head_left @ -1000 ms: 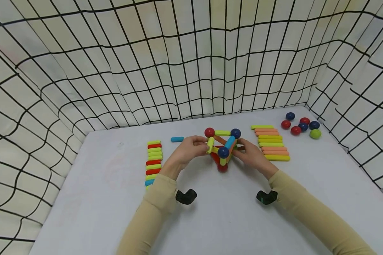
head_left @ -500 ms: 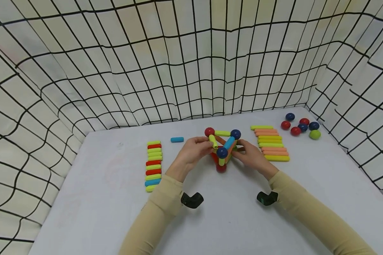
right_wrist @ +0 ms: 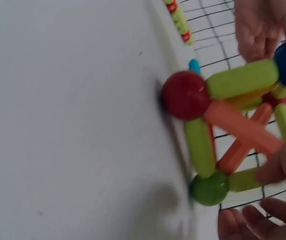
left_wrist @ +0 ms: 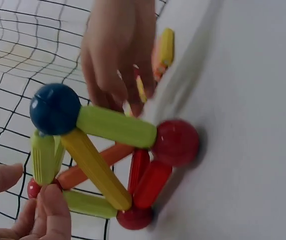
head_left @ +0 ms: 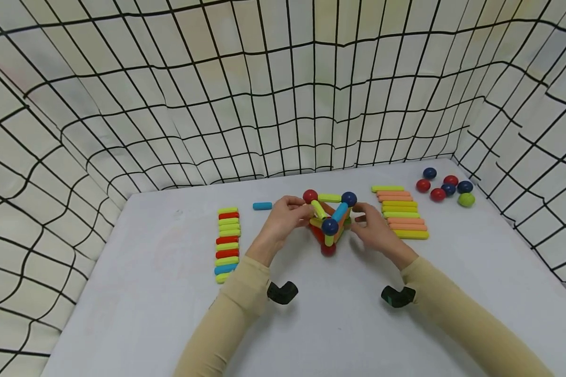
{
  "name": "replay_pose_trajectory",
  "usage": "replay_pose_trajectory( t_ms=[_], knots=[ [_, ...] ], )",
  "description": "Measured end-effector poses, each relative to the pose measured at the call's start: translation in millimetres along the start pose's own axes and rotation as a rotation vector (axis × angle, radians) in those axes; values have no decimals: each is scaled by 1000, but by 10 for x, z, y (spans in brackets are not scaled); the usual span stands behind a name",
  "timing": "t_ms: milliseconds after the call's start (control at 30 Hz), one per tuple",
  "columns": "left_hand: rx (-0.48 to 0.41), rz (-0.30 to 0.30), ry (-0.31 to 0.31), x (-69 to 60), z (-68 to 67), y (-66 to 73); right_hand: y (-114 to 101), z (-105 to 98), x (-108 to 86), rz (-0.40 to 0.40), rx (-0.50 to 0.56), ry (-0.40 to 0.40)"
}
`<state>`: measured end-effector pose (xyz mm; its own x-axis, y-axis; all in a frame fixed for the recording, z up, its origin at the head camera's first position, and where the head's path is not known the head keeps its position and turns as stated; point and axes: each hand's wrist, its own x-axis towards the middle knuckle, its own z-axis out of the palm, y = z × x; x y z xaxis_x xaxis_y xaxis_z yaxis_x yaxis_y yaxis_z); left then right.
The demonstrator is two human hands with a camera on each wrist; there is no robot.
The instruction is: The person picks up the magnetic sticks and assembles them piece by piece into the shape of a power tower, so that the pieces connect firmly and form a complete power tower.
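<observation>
"Hands first!"
"Left hand (head_left: 283, 219), fingers parted beside the lime rod (head_left: 319, 210); right hand (head_left: 373, 230) relaxed opposite. Contact? Can't tell!"
"And the ball-and-rod frame (head_left: 340, 211)?"
"Standing mid-bench (head_left: 339, 314) between them, top triangle looking complete!"
"What's left?"
"Unused: a left rod row (head_left: 227, 240), one lone blue rod (head_left: 262, 206), a right rod row (head_left: 401, 214), seven loose balls (head_left: 437, 194) far right!"
</observation>
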<state>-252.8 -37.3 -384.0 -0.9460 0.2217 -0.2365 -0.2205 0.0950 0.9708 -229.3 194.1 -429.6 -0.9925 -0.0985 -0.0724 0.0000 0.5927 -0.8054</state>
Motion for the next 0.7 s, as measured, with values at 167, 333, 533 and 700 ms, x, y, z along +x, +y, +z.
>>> replay_pose_trajectory(
  t_ms=[167,333,533,700],
  knots=[
    [100,134,65,91,-56,-12,-184,-14,-262,-139,54,184],
    [161,190,24,193,-116,-52,-252,109,-452,-389,-59,148],
    [160,202,-29,224,-136,-86,-319,231,-464,-518,-148,160],
    [141,232,-46,238,-132,-106,-346,253,-427,-535,-164,216]
  ],
)
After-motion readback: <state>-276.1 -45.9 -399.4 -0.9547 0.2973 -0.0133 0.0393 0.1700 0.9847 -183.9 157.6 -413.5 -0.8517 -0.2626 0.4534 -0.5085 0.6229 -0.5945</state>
